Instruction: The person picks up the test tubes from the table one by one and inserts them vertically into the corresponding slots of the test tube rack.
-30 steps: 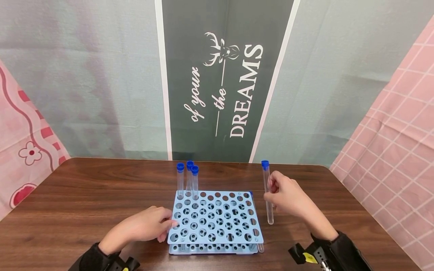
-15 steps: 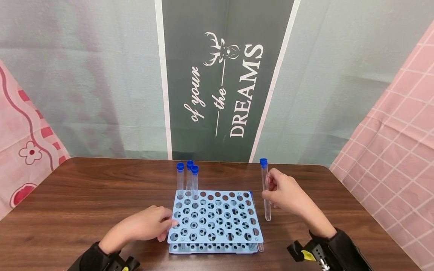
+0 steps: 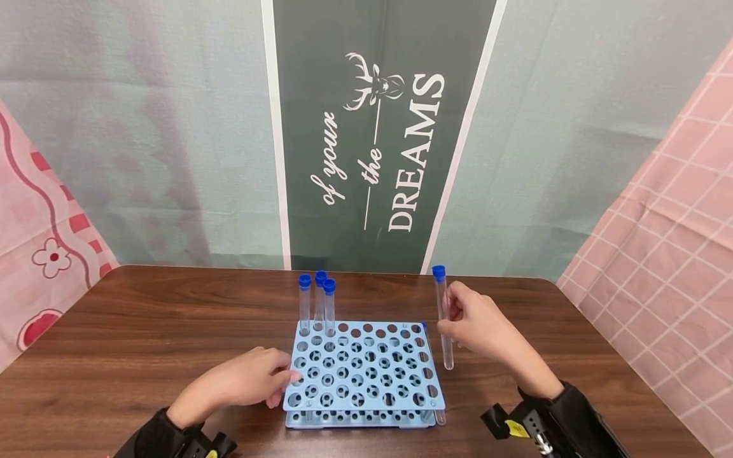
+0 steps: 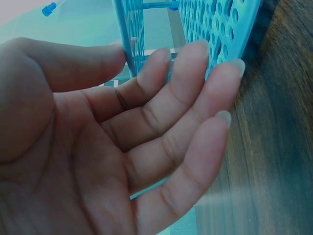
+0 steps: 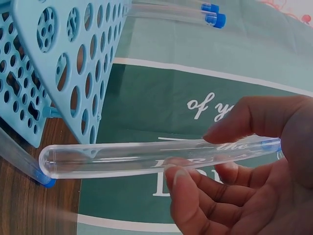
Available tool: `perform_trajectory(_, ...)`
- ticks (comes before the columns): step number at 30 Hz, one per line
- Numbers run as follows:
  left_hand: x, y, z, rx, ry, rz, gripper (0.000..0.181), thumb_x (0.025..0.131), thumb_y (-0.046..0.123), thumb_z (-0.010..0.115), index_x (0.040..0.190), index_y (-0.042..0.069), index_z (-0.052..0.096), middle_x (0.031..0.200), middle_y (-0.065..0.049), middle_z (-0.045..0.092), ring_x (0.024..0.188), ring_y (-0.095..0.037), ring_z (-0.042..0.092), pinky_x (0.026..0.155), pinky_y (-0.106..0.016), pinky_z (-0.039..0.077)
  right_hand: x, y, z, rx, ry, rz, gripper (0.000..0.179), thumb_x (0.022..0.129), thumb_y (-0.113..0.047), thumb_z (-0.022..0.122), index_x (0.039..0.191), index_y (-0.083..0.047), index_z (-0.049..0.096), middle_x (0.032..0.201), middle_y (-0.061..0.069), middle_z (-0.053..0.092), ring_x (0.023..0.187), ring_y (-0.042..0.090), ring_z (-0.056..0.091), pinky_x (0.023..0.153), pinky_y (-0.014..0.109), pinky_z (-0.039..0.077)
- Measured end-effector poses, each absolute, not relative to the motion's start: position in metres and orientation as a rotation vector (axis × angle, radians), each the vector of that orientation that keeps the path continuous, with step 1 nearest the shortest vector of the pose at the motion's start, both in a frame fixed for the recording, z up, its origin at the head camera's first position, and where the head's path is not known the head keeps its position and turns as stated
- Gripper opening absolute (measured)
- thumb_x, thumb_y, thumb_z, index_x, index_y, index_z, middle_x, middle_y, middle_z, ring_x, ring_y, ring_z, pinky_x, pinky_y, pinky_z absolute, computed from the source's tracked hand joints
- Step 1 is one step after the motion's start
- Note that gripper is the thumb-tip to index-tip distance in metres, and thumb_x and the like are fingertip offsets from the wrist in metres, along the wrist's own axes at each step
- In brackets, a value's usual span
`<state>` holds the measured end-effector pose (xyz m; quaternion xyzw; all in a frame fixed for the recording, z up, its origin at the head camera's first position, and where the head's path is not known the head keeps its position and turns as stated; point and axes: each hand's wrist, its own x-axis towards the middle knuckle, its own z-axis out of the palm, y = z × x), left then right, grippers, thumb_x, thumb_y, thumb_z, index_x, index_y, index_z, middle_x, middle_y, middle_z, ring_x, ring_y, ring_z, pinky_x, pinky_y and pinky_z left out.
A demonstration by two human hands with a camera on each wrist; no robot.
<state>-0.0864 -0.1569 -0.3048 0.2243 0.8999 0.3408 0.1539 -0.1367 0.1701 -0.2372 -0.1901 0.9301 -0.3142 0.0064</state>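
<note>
A light blue test tube rack (image 3: 349, 369) stands on the table. My left hand (image 3: 254, 380) holds its left side, thumb (image 4: 93, 63) on the top plate and fingers curled beside the gap between the plates. With thumb and fingertips, my right hand (image 3: 478, 321) pinches a clear blue-capped test tube (image 3: 441, 296), held nearly upright to the right of the rack. In the right wrist view the rounded end of that test tube (image 5: 107, 159) points toward the rack. Three capped tubes (image 3: 305, 312) stand in holes at the rack's back left corner.
Another blue-capped tube (image 3: 439, 418) lies on the table along the rack's right side, mostly hidden by it. The brown wooden table (image 3: 172, 318) ends at a hanging cloth with printed words (image 3: 418, 152). Pink cloths hang left and right.
My right hand has moved left and slightly away from me, bringing the test tube nearer the rack. My left hand and the rack have stayed in place.
</note>
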Motion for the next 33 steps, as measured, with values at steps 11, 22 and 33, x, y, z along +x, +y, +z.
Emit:
perform_trajectory(11,-0.086,-0.157,-0.306,0.66,2.601,0.973,0.028,0.093,0.023,0.053,0.067,0.012,0.053,0.051,0.008,0.05,0.045,-0.003,0.042,0.046,-0.021,0.034,-0.138,0.165,-0.236,-0.687,2.951,-0.963,0.018,0.075,-0.001,0.062,0.081,-0.006,0.046,0.066,0.001,0.05,0.057,0.014,0.047,0.048,0.028,0.041)
perform_trajectory(22,-0.086,-0.157,-0.305,0.658,2.602,0.975,0.028,0.092,0.023,0.053,0.067,0.012,0.053,0.051,0.008,0.05,0.045,-0.004,0.042,0.046,-0.022,0.034,-0.138,0.159,-0.232,-0.75,2.958,-0.97,0.017,0.075,-0.002,0.063,0.081,-0.007,0.047,0.066,0.0,0.05,0.058,0.015,0.047,0.049,0.027,0.041)
perform_trajectory(33,-0.086,-0.157,-0.304,0.654,2.588,0.976,0.028,0.093,0.023,0.053,0.067,0.011,0.053,0.05,0.007,0.049,0.044,-0.004,0.04,0.045,-0.021,0.032,-0.139,0.153,-0.228,-0.78,2.904,-1.024,0.013,0.077,-0.001,0.06,0.082,-0.005,0.049,0.066,0.0,0.054,0.056,0.012,0.052,0.05,0.027,0.045)
